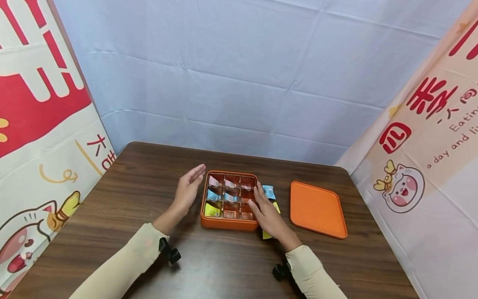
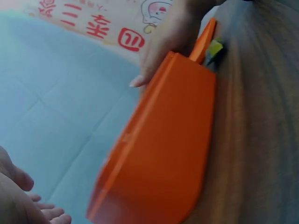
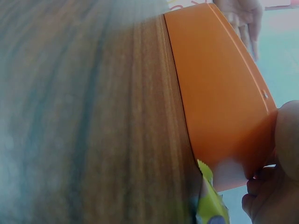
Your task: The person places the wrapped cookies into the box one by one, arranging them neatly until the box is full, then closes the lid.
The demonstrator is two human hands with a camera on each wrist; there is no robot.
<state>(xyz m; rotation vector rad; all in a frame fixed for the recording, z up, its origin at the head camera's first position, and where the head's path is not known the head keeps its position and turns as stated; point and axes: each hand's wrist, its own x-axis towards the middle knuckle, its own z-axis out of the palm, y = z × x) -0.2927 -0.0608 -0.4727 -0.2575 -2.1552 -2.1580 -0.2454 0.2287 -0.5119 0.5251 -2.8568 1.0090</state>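
An orange box with a grid of compartments holding several wrapped sweets sits mid-table. My left hand stands open just left of it, palm toward its wall, with a small gap between them. My right hand lies along the box's right rim, fingers stretched forward and the thumb against the wall. In the right wrist view this hand touches the box at its corner, above a yellow packet. A blue packet and a yellow packet peek out beside that hand.
The box's orange lid lies flat to the right on the brown wooden table. Printed banners hang at both sides and a pale blue cloth behind. Both wrists carry black camera mounts.
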